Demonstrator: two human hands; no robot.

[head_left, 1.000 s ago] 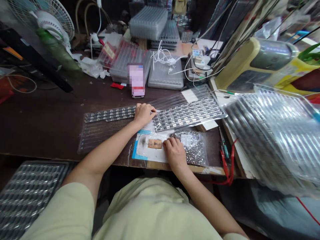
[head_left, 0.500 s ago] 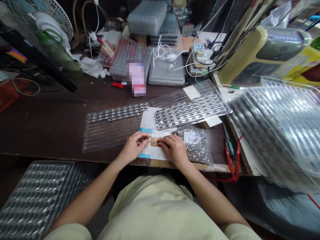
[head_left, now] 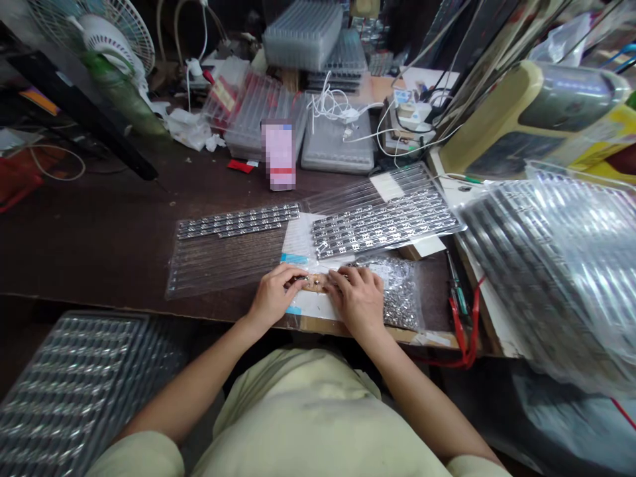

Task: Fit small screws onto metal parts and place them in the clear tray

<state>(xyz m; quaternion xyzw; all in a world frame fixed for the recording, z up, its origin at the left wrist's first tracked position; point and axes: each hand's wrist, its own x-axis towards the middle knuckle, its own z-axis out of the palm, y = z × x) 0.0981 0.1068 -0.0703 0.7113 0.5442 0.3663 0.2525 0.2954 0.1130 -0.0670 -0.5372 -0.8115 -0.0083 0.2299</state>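
Two hands meet at the near edge of the dark table [head_left: 99,238]: the left hand [head_left: 275,291] and the right hand [head_left: 358,298] have their fingers drawn in narrow, and their tips pinch a small tan block [head_left: 314,283] from either end, steadying it flat on a white sheet [head_left: 311,306]. Whether a tiny metal piece also sits between the fingertips is too small to tell. A clear bag of small metal parts [head_left: 403,291] lies touching the right hand's outer side, probably so its contents stay within easy reach. Just beyond the hands lie two clear ribbed trays. The left tray [head_left: 223,262] carries parts only along its far rows, while the right tray [head_left: 382,218] is filled across most of its rows and rests slightly tilted over a card. A red-handled tool [head_left: 464,318] lies at the table's right edge, near a tall stack of trays [head_left: 546,265].
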